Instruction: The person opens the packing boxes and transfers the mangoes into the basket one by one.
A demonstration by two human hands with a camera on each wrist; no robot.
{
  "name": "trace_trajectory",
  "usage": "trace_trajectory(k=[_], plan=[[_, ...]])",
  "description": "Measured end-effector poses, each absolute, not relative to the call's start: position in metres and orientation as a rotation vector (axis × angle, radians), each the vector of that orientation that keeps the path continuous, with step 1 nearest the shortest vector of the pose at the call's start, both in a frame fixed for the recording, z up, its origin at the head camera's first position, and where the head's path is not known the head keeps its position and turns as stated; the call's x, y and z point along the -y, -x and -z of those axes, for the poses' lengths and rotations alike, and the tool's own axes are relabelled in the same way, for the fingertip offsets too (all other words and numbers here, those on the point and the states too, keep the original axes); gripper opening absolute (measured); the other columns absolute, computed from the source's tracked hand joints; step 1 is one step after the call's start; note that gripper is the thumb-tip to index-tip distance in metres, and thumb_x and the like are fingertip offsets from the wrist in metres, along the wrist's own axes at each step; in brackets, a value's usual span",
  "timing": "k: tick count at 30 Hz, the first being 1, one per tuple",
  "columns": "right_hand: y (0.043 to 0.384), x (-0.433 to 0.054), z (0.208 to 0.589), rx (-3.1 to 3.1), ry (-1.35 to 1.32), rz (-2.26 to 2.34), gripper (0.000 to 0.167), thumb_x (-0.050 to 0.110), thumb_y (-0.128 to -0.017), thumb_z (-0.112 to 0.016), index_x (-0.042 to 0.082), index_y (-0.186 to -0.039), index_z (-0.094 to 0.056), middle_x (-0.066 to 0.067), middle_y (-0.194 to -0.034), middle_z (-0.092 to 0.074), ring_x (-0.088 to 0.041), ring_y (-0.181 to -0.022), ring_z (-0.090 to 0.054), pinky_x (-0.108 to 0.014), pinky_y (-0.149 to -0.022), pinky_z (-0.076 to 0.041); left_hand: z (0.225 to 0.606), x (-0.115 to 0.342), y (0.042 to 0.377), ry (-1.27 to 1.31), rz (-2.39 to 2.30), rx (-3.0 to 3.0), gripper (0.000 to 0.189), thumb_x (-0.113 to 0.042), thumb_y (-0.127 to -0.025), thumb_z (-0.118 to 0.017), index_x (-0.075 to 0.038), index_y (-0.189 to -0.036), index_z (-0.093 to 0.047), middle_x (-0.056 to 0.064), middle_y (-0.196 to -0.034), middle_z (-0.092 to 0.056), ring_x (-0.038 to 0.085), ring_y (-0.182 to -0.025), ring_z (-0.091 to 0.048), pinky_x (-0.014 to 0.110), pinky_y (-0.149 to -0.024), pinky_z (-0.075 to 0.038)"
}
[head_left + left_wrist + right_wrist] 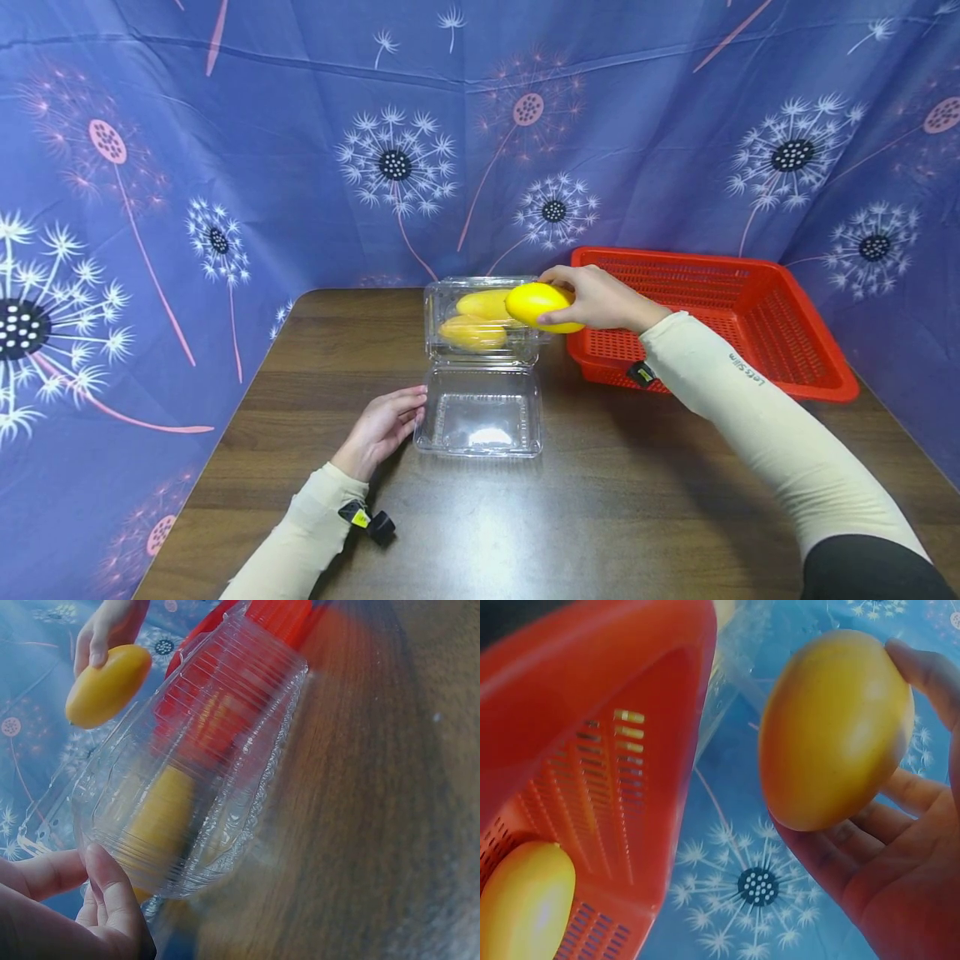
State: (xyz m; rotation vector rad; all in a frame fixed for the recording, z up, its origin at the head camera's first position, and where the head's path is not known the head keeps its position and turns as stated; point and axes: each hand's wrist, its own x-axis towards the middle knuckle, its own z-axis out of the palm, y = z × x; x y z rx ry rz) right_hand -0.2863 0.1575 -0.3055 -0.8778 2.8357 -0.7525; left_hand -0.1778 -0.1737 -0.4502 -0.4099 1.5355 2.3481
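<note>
My right hand grips a yellow mango and holds it in the air over the right edge of an open clear plastic clamshell box. The box's far half holds two yellow mangoes, one behind the other. Its near half lies flat and bare on the wooden table. My left hand rests on the table, and its relaxed fingers touch the left edge of the near half.
A red slotted basket stands just right of the box, under my right forearm. The right wrist view shows another yellow mango in it. Blue dandelion-print cloth walls the table at the back and sides.
</note>
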Motion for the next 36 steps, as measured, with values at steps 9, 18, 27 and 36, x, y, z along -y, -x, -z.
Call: trace_trajectory(k=[9, 18, 27, 36], plan=[[0.294, -0.170, 0.304, -2.853, 0.810, 0.754, 0.060, 0.041, -0.080, -0.078, 0.010, -0.127, -0.058, -0.009, -0.111, -0.066, -0.024, -0.094, -0.059, -0.040, -0.082, -0.052, 0.450, 0.173, 0.177, 0.415, -2.350, -1.533, 0.028, 0.003, -0.089, -0.062, 0.005, -0.116, -0.055, -0.001, -0.084, -0.064, 0.005, -0.068, -0.058, 0.014, -0.067, -0.052], [0.302, -0.184, 0.305, -2.898, 0.780, 0.749, 0.057, 0.039, -0.079, -0.079, 0.010, -0.125, -0.059, -0.009, -0.110, -0.068, -0.024, -0.094, -0.060, -0.039, -0.084, -0.049, 0.449, 0.173, 0.178, 0.422, -2.359, -1.521, 0.027, 0.002, -0.086, -0.066, 0.002, -0.112, -0.058, -0.001, -0.084, -0.064, 0.006, -0.068, -0.058, 0.014, -0.068, -0.053], [0.307, -0.195, 0.304, -2.901, 0.726, 0.745, 0.062, 0.040, -0.082, -0.076, 0.007, -0.130, -0.055, -0.014, -0.118, -0.066, -0.027, -0.100, -0.060, -0.043, -0.088, -0.049, 0.449, 0.173, 0.179, 0.408, -2.336, -1.547, 0.037, 0.004, -0.092, -0.057, 0.010, -0.128, -0.047, -0.004, -0.080, -0.062, 0.005, -0.068, -0.057, 0.013, -0.067, -0.052], [0.308, -0.208, 0.304, -2.921, 0.676, 0.717, 0.068, 0.045, -0.082, -0.075, 0.005, -0.132, -0.054, -0.016, -0.120, -0.065, -0.027, -0.099, -0.059, -0.043, -0.084, -0.050, 0.449, 0.174, 0.178, 0.406, -2.328, -1.555, 0.036, 0.006, -0.095, -0.051, 0.011, -0.130, -0.044, -0.006, -0.081, -0.062, 0.004, -0.068, -0.057, 0.013, -0.067, -0.052]])
